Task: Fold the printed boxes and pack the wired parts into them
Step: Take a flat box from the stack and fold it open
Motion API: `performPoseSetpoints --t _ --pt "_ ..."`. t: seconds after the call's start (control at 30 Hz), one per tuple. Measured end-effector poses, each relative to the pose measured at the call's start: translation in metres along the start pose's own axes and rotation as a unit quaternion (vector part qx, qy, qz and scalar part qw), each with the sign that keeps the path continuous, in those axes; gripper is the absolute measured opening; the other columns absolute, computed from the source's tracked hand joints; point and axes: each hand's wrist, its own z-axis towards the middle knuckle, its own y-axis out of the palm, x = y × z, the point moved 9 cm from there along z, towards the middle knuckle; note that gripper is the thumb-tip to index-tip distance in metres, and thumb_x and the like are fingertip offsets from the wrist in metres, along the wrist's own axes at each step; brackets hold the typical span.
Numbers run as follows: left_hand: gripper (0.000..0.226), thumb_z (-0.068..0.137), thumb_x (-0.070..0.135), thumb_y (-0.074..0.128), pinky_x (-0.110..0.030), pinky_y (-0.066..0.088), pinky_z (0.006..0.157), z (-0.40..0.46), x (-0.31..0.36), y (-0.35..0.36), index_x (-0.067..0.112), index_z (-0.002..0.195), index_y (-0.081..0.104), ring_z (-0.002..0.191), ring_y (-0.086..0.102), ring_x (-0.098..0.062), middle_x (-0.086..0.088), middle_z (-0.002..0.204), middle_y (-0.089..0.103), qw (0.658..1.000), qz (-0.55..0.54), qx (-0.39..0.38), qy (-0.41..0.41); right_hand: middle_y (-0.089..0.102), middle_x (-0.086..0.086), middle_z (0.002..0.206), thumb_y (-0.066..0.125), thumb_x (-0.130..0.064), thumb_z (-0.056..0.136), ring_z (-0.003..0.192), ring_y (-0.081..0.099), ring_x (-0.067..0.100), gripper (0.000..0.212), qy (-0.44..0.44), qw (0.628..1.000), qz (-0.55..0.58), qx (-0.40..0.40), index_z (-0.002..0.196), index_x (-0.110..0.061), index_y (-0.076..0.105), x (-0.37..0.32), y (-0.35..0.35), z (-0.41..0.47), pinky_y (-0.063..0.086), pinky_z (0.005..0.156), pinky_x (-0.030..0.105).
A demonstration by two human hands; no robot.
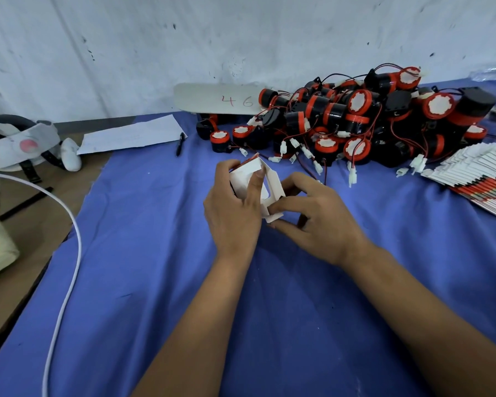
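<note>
A small printed box [251, 173], white inside with red print outside, is half folded above the blue cloth at the centre. My left hand [231, 213] grips its left side, thumb pressed on the white inner panel. My right hand [317, 216] pinches the lower flap [274, 216] of the same box between thumb and forefinger. A large heap of black and red wired parts [352, 116] with white plugs lies behind the hands. A fanned stack of flat printed boxes [478, 173] lies at the right.
A blue cloth [161, 253] covers the table. A black pen [180, 144] and a white sheet [132, 136] lie at the back left. A card marked 46 [212, 98] leans on the wall. A white cable [69, 253] runs down the left edge beside a headset [20, 144].
</note>
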Motion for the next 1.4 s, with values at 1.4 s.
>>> performPoseSetpoints --t 1.4 --pt "0.020 0.099 0.031 0.068 -0.018 0.054 0.065 -0.020 -0.010 0.041 0.020 0.109 0.054 0.092 0.068 0.000 0.014 0.098 0.068 0.969 -0.154 -0.151 -0.119 0.057 -0.014 0.113 0.081 -0.019 0.085 0.084 0.074 0.011 0.050 0.178 0.941 0.212 0.197 0.106 -0.045 0.044 0.026 -0.028 -0.012 0.055 0.045 0.039"
